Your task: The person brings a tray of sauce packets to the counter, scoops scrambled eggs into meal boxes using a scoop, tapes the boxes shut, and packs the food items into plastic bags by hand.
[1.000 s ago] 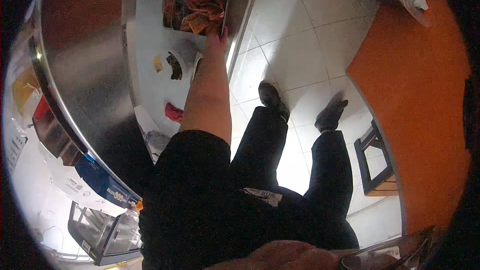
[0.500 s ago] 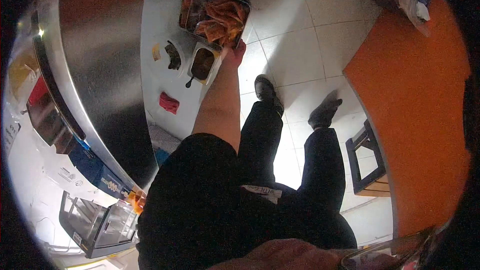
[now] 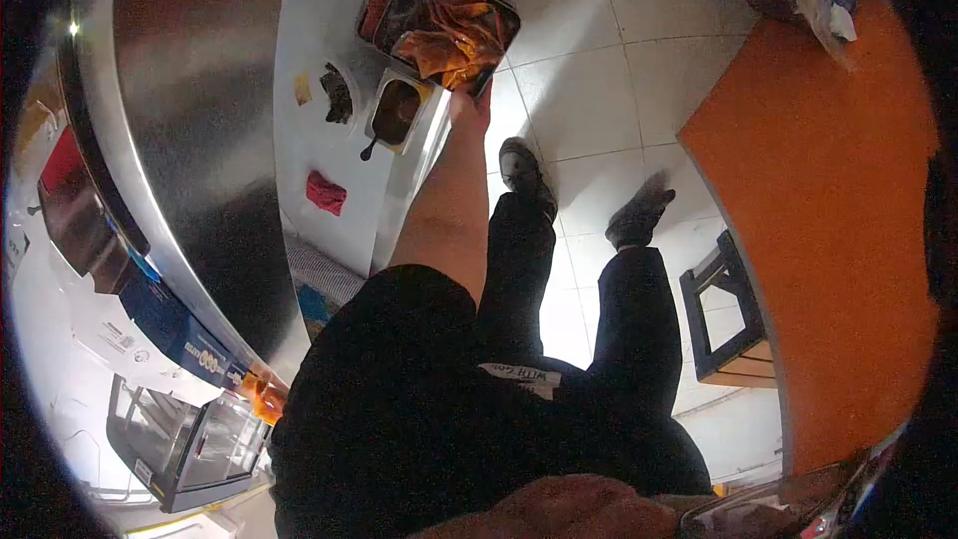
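Observation:
My left hand [image 3: 471, 112] grips the near edge of a dark metal tray [image 3: 371, 25]. Folded orange-brown slices [image 3: 454, 40], perhaps marinated meat, lie in it beside what looks like clear plastic wrap. The tray juts past the counter's edge over the floor. Just below it, a small metal pan [image 3: 397, 118] of brown sauce is set in the white counter, with a dark handle sticking out. At the bottom edge, my right hand [image 3: 559, 511] is close to my body, dim and partly cut off. Its fingers seem closed around a clear plastic container [image 3: 773, 519].
On the white counter [image 3: 299, 130] lie a red cloth [image 3: 325, 193] and a dark strip [image 3: 337, 95]. A steel surface [image 3: 195, 130] curves along the left. An orange panel [image 3: 828, 230] stands right, near a dark-framed stool [image 3: 728, 314]. White tiles [image 3: 574, 90] cover the floor.
The tray has shifted slightly to the right with my left hand and now reaches farther over the floor. The view has swung a little; my right hand looks about the same.

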Demonstrator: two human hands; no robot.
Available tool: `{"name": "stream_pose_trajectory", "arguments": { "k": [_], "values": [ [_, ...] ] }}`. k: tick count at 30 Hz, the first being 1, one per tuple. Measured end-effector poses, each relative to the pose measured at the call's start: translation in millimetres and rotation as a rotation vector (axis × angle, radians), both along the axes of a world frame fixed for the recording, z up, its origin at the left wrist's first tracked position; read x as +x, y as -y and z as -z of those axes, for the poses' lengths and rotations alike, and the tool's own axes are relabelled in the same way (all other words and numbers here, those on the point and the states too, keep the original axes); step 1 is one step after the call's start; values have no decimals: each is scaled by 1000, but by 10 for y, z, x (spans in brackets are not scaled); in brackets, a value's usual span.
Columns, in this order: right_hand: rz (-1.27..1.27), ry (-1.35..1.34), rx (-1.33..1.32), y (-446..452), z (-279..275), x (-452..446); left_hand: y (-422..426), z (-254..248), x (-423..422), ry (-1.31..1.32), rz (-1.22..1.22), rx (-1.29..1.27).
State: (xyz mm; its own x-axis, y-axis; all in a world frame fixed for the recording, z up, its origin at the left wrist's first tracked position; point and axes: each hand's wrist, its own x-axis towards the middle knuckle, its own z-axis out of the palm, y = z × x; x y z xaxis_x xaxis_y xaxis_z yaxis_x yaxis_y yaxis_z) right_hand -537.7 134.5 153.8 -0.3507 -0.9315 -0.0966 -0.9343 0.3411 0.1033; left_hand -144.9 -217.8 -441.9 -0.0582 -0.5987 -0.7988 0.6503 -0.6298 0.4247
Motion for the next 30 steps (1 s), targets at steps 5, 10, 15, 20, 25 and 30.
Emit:
{"name": "stream_pose_trajectory", "arguments": {
  "k": [5,10,15,20,25,30],
  "values": [
    [-16,-4,3,6,-4,13,92,-117,-43,-228,-46,-37],
    [-39,-4,7,5,-19,6,288,-245,97,-136,53,262],
    [-52,-15,9,-10,-46,-24,269,-4,322,-96,1,37],
    [-82,-35,4,14,-69,-16,146,-488,179,-64,-57,38],
    [-98,-47,-2,-28,-71,-61,-144,-367,342,232,229,-166],
    [-123,-83,2,-147,-121,-115,-415,-665,288,403,439,-242]
  ]
}}
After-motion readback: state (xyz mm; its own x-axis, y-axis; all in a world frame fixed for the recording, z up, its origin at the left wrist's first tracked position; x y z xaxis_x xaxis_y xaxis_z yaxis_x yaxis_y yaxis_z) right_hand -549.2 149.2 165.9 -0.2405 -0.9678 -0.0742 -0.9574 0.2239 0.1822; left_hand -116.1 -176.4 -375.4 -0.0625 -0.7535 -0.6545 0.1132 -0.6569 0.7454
